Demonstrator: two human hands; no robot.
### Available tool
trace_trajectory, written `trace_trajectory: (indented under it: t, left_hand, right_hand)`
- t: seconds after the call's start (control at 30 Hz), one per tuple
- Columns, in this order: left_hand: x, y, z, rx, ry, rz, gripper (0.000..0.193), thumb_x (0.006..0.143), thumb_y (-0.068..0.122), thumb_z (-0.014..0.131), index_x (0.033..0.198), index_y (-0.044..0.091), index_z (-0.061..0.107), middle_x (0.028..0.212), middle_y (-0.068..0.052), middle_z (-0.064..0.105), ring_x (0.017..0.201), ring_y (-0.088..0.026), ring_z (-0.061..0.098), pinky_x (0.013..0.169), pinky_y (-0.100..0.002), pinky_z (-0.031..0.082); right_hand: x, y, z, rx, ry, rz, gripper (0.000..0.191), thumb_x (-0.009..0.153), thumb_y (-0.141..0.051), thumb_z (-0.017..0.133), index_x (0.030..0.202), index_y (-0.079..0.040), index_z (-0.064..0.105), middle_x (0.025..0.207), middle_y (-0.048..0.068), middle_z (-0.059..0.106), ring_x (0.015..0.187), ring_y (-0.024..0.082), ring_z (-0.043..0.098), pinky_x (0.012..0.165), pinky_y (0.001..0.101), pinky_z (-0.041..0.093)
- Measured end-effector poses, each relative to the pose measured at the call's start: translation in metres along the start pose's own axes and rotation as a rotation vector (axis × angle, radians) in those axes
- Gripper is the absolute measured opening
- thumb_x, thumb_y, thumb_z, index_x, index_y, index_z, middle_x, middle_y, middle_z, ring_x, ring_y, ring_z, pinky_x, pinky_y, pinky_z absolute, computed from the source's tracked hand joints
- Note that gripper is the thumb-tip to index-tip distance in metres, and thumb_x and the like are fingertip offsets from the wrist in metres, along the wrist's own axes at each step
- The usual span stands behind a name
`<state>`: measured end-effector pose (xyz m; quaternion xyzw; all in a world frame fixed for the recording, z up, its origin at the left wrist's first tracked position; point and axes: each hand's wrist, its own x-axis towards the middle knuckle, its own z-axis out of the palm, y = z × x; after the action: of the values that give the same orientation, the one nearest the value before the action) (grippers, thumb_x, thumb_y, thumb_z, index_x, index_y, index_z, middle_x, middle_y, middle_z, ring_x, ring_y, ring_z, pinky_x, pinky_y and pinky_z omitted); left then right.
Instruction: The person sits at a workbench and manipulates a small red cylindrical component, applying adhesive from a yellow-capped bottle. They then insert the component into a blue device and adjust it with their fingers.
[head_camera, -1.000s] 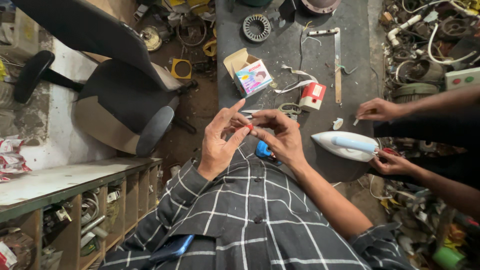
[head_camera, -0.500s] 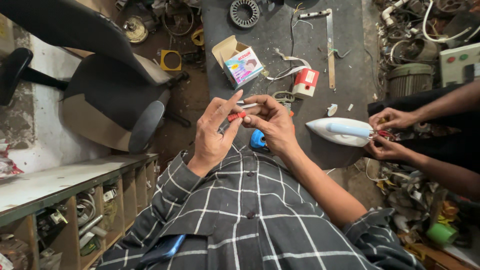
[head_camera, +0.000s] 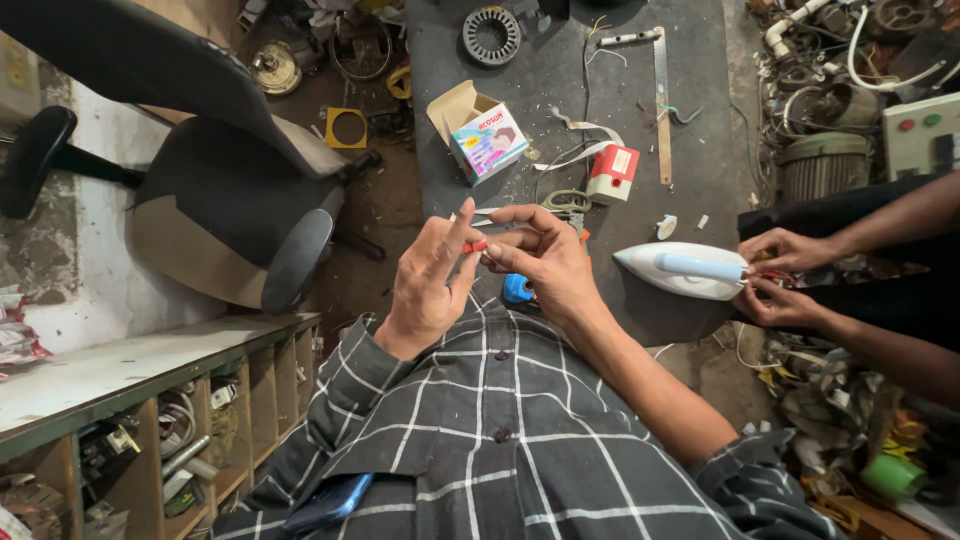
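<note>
Both hands meet above the lap, over the near edge of the counter (head_camera: 560, 80). Left hand (head_camera: 425, 285) and right hand (head_camera: 540, 255) pinch a small red-tipped tool (head_camera: 478, 245) between their fingertips; what kind of tool it is cannot be told. Beyond them on the counter: a red and white box (head_camera: 612, 172), an open cardboard carton (head_camera: 478, 135), a metal ruler (head_camera: 661, 100). To the right, another person's two hands (head_camera: 775, 275) hold a white clothes iron (head_camera: 680, 270). An office chair (head_camera: 220, 200) stands to the left.

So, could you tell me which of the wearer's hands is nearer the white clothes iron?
Right. The right hand is just left of the iron in the picture; the left hand lies farther off, beyond the right.
</note>
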<state>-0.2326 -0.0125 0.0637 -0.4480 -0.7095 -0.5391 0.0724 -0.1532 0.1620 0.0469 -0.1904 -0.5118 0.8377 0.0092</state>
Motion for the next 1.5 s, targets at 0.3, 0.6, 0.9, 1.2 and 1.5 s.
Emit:
trace_trajectory:
  t: [0.3,0.6,0.9,1.2,1.5]
  left_hand:
    - [-0.001,0.0,0.002,0.106,-0.048,0.11,0.08,0.093,-0.007,0.075,0.161,0.012,0.037,0.099,-0.006,0.062,0.088,-0.027,0.062,0.082,-0.039,0.053]
    - [0.002,0.013,-0.002,-0.704,0.027,-0.465,0.082,0.101,-0.003,0.066,0.167,0.008,0.018,0.119,-0.009,0.059,0.104,-0.014,0.068,0.09,-0.026,0.056]
    - [0.006,0.01,-0.007,-0.859,-0.012,-0.61,0.083,0.098,-0.007,0.065,0.167,0.008,0.022,0.119,-0.009,0.055,0.106,-0.015,0.066,0.098,-0.029,0.057]
    - [0.008,0.01,-0.004,-1.02,0.068,-0.683,0.083,0.096,-0.01,0.063,0.166,0.007,0.023,0.12,-0.011,0.054,0.102,-0.017,0.067,0.096,-0.032,0.058]
    - [0.002,0.006,-0.001,-1.04,0.106,-0.683,0.075,0.098,-0.009,0.061,0.164,0.004,0.029,0.126,-0.012,0.06,0.107,-0.016,0.066,0.098,-0.032,0.057]
  right_hand:
    - [0.002,0.003,-0.003,-0.045,-0.017,-0.06,0.036,0.09,-0.008,0.081,0.121,0.003,0.066,0.097,0.014,0.077,0.085,0.016,0.072,0.075,0.0286,0.059]
    - [-0.007,-0.028,0.004,-0.397,-0.076,-0.287,0.035,0.092,-0.005,0.078,0.122,0.0,0.061,0.106,0.013,0.078,0.099,0.017,0.076,0.089,0.0305,0.063]
    - [-0.01,-0.045,0.013,-0.706,-0.075,-0.395,0.038,0.089,-0.009,0.081,0.123,-0.004,0.064,0.105,0.01,0.08,0.101,0.015,0.078,0.085,0.0284,0.063]
    - [-0.01,-0.033,0.015,-0.728,-0.013,-0.489,0.052,0.091,-0.008,0.079,0.139,-0.006,0.06,0.108,0.008,0.08,0.102,0.013,0.076,0.088,0.0282,0.059]
    - [-0.01,-0.025,0.015,-0.599,0.015,-0.432,0.042,0.092,-0.006,0.08,0.13,-0.001,0.063,0.1,0.009,0.077,0.096,0.014,0.075,0.089,0.0285,0.06]
